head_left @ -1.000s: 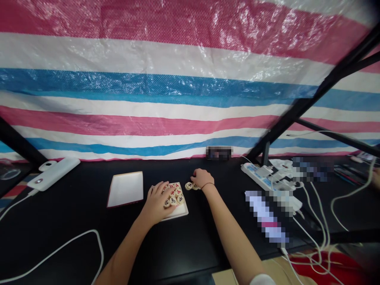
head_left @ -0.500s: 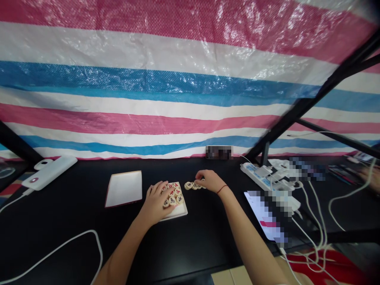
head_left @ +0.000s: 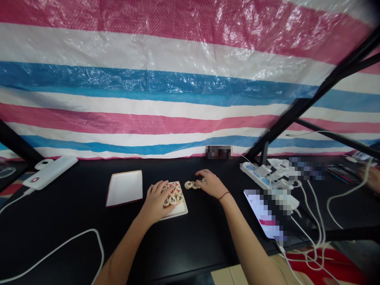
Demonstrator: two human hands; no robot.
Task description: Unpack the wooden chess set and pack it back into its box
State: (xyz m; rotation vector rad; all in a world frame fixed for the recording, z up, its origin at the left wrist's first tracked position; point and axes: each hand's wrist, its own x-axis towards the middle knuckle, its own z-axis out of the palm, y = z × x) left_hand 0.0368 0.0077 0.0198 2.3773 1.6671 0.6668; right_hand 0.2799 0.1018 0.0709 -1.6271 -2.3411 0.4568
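My left hand (head_left: 154,202) lies across the left side of a shallow white box (head_left: 181,211), fingers spread over its rim and some of the round pieces inside. These are cream xiangqi pieces (head_left: 172,199) with red or black characters, laid in rows; the box's near strip shows bare white. To the right of the box, a short row of xiangqi pieces (head_left: 188,185) rests on the black table. Over the row's right end is my right hand (head_left: 212,185), thumb and forefinger apart. One xiangqi piece (head_left: 204,181) shows between them. Its other fingertips are hidden.
A white box lid (head_left: 124,188) lies left of the box. A white power bank-like device (head_left: 50,173) with a cable is farther left. On the right are a power strip (head_left: 257,174), tangled cables and a lit phone (head_left: 261,215). A striped tarp (head_left: 148,118) hangs behind the table.
My right hand's fingers have spread apart at the row's right end, showing a piece between thumb and forefinger. My left hand and the box have stayed in place.
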